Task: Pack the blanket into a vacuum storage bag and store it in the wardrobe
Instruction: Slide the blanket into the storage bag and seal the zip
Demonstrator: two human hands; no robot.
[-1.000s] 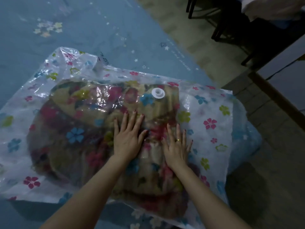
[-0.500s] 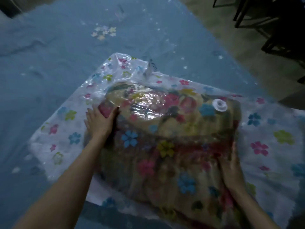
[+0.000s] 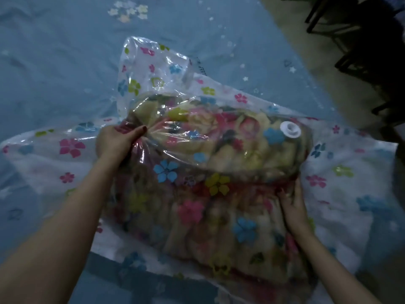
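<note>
A clear vacuum storage bag [image 3: 140,69] printed with coloured flowers lies on a blue bed. Inside it sits a bulky folded blanket [image 3: 219,163] with a red, cream and green flower pattern. A round white valve [image 3: 290,129] is on the bag's top, towards the right. My left hand [image 3: 118,140] grips the bag and the blanket's left end, bunching the plastic into creases. My right hand [image 3: 292,199] holds the bundle's right side, fingers pressed into the plastic. The bag's far flap stands up loosely behind the blanket.
The blue bedsheet [image 3: 54,58] with star and flower prints spreads to the left and back. At the right the bed ends at a beige tiled floor [image 3: 291,25]. Dark chair legs [image 3: 359,44] stand at the top right.
Both hands left the top of the bundle and moved out to its left and right ends. The left hand now grips the plastic, and the bag's far flap has risen.
</note>
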